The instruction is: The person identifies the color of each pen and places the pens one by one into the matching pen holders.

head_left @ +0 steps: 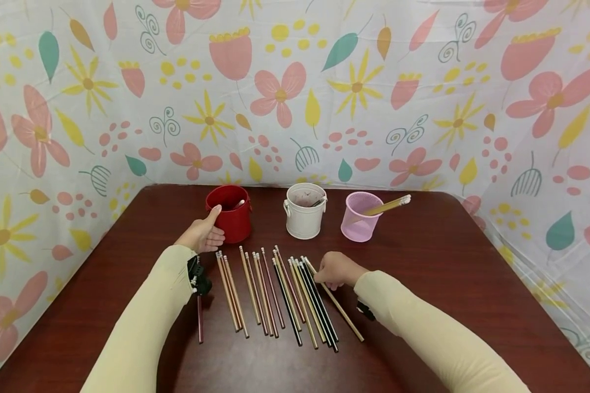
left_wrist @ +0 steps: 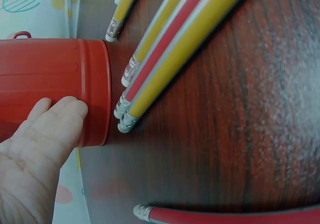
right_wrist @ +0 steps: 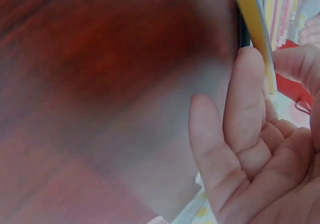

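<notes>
My left hand point(head_left: 206, 234) rests against the side of the red bucket point(head_left: 237, 226), its thumb up near the rim. In the left wrist view the fingers point(left_wrist: 62, 114) lie straight along the bucket's wall. Over at the right end of the pencil row, my right hand point(head_left: 338, 271) pinches a yellow pencil point(head_left: 342, 312) near its eraser end. The right wrist view has that pencil point(right_wrist: 257, 28) between thumb and fingers. Just left of it lie black pencils point(head_left: 318, 305), with several yellow and red ones further along.
A white bucket point(head_left: 303, 222) with something dark inside stands at the back middle. Beside it a pink mesh cup point(head_left: 358, 229) holds yellow pencils point(head_left: 387, 206). One dark red pencil point(head_left: 200, 322) lies apart under the left forearm. A patterned cloth point(head_left: 285, 142) hangs behind the table.
</notes>
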Available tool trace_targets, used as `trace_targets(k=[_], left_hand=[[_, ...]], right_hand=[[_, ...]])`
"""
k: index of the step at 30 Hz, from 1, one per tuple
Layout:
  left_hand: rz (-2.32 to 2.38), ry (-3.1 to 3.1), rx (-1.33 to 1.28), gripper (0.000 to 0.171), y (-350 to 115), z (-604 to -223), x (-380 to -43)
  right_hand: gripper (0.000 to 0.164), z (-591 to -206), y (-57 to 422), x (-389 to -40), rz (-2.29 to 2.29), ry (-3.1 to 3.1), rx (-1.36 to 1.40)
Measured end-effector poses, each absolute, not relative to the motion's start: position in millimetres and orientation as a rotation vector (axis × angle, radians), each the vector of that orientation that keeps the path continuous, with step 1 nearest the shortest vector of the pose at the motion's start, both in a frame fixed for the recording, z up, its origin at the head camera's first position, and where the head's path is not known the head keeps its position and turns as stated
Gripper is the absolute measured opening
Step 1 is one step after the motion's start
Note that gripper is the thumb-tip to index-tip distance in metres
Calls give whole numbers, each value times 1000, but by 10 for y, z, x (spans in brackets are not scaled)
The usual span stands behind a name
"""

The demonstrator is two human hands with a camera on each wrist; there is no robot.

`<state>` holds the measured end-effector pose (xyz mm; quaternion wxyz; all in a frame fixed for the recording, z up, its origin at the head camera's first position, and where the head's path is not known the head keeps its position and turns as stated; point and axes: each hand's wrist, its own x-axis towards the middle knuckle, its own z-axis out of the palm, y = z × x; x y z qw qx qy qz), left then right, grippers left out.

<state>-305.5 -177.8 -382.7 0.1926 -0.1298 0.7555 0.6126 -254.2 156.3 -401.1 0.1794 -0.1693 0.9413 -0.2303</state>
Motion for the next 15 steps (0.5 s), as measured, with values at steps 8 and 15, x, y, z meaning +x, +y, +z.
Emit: trace_targets(k=[8, 15], left_hand=[[1721, 2117, -366, 92, -1800, -3841, -3052], [1726, 2109, -363, 93, -1805, -3831, -3061]], right_hand=[[12, -3861, 1655, -2581, -795, 2725, -496], [13, -3735, 1764, -2631, -1107, 2713, -501]])
